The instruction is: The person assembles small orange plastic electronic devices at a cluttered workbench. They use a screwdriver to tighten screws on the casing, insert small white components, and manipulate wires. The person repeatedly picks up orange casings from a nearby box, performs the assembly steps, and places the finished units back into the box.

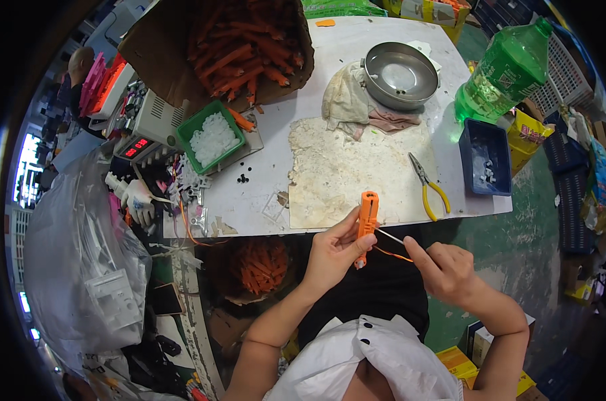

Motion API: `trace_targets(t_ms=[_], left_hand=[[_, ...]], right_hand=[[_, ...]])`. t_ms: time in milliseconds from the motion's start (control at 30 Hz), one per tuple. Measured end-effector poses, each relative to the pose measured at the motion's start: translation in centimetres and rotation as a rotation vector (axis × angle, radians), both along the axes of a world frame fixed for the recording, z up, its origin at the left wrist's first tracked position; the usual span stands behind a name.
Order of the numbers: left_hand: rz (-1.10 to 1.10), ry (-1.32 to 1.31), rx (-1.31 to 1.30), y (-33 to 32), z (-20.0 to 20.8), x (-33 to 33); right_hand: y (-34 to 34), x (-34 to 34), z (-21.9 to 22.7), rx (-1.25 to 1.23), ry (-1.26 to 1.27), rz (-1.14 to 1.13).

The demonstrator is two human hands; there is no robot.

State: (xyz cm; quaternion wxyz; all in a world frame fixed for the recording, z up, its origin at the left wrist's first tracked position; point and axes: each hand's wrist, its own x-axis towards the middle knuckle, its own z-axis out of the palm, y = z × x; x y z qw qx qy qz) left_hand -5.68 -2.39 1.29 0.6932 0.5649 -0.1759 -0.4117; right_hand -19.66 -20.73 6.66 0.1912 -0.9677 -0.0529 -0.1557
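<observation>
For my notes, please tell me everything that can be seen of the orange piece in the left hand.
The orange piece is long, narrow and plastic-looking, with a dark slot along its upper part and a small pale tip below. The left hand pinches it at the near edge of the table, nearly vertical in the picture. A thin metal shaft from the right hand points at its side; contact is unclear.
</observation>
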Motion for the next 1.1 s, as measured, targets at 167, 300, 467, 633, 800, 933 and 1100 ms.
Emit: trace_targets(t_ms=[167,300,467,633,800,933,1100], left_hand=[[0.095,0.077,-0.139,-1.5,-0.4,0.6],[0.1,0.176,-0.121,-1.7,-1.6,1.2],[0.096,0.187,-0.118,-1.7,-1.5,0.7],[0.094,0.143,-0.121,-1.7,-1.3,0.6],[0.122,0.103,-0.123,-1.7,-1.5,0.3],[0.11,0.038,-0.116,-1.8,-1.4,-0.5],[0.151,0.034,-0.126,-2.2,-1.8,-0.6]], right_hand=[[-0.1,0.6,-0.4,0.329,0.008,-0.095],[0.5,-0.1,-1.0,0.56,0.178,-0.167],[0.5,0.1,-0.8,0.579,0.255,-0.171],[0.3,0.2,-0.6,0.628,0.286,-0.157],[0.3,0.2,-0.4,0.604,0.356,-0.156],[-1.3,0.6,-0.9,0.807,0.533,-0.144],[-0.3,0.3,-0.5,0.173,0.202,-0.029]])
